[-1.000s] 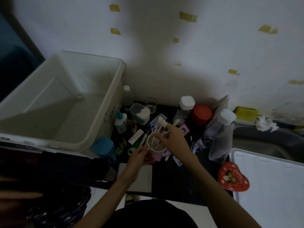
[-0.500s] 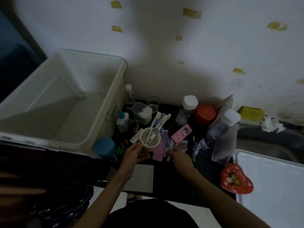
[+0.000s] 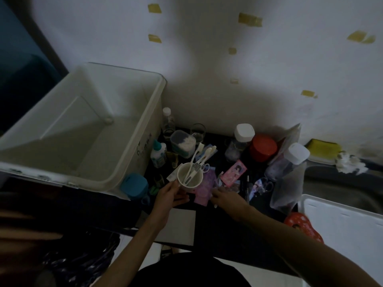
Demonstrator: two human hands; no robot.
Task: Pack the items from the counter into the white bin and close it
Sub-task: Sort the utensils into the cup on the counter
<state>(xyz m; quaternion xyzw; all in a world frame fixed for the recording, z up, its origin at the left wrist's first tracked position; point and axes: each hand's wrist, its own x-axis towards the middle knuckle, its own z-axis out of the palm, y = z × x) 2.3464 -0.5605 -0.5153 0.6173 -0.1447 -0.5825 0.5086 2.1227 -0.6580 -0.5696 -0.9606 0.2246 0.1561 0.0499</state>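
The left hand [image 3: 169,195] grips the cup [image 3: 189,177] of toothbrushes [image 3: 200,160] just above the worktop [image 3: 215,224] and should keep it upright toward the white bin [image 3: 132,162] at its left, while the right hand [image 3: 224,196], fingers seemingly loose, rests on cards [image 3: 204,186] beside it.

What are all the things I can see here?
Bin: one, white, open, left.
Cup: one, white, front centre, toothbrushes inside.
Cards: several, pink and purple, on the dark counter.
Jars: one red lid, two white lids, back right.
Cotton box: one, clear, by the bin.
Blue container: one, below the bin.
Heart tin: one, red, right.
Lid: one, white, far right.
Hands: left hand holds the cup; right hand on the cards.
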